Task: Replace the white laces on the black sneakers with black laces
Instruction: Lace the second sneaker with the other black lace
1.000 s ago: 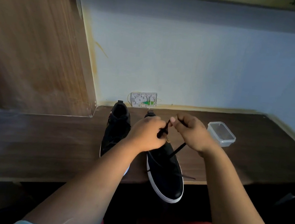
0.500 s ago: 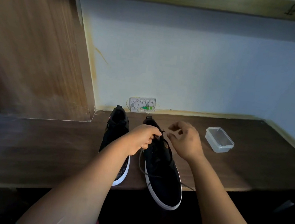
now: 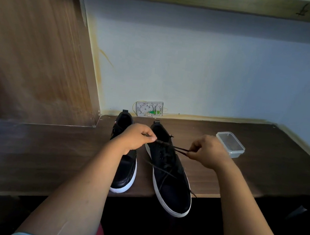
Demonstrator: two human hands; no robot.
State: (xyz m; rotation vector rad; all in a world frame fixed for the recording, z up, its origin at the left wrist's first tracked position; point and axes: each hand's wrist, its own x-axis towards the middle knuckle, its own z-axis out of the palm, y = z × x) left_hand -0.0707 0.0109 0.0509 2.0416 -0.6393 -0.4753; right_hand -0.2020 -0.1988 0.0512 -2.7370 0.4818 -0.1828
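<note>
Two black sneakers with white soles stand on the dark wooden desk, toes toward me. The right sneaker hangs its toe over the desk's front edge and carries a black lace. My left hand pinches one part of that lace above the shoe's tongue. My right hand pinches a loop of the same lace and holds it out to the right, so the lace runs taut between both hands. Loose lace ends trail over the shoe's side. The left sneaker is partly hidden by my left forearm.
A small clear plastic container sits on the desk to the right of my right hand. A white wall socket plate is behind the shoes. A wooden side panel rises at the left, and a shelf runs overhead.
My hands have drawn apart, the right one moving right with the lace loop, pulling the lace taut over the right sneaker. The shoe has settled back flat on the desk.
</note>
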